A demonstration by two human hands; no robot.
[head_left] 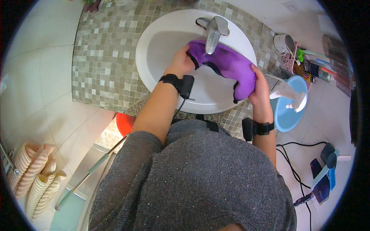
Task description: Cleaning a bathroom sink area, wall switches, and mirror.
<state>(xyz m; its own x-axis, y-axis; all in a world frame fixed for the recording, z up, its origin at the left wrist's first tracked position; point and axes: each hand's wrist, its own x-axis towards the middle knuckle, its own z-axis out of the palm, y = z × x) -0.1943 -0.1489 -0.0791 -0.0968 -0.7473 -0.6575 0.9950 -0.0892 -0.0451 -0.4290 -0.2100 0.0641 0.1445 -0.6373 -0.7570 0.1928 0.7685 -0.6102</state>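
Note:
A purple, soft-looking curved piece with black edging (227, 63) is stretched across the white oval washbasin (148, 73), under the chrome tap (213, 36). Its exact kind I cannot make out. My left hand (181, 61) grips its left end near the tap, fingers partly hidden behind it. At the opposite end, by the basin's right rim, my right hand (261, 86) holds it with the thumb on top and the other fingers out of sight underneath. Part of its upper edge lies behind the tap's spout. Black straps with small boxes circle both wrists.
Mosaic tile counter (108, 57) surrounds the basin. To the right stand a light blue bucket (283, 115) with a white spray bottle head, a white mug (284, 43) and a pink basket (288, 61). Towels (34, 173) hang at lower left; a hair dryer (325, 165) hangs at right.

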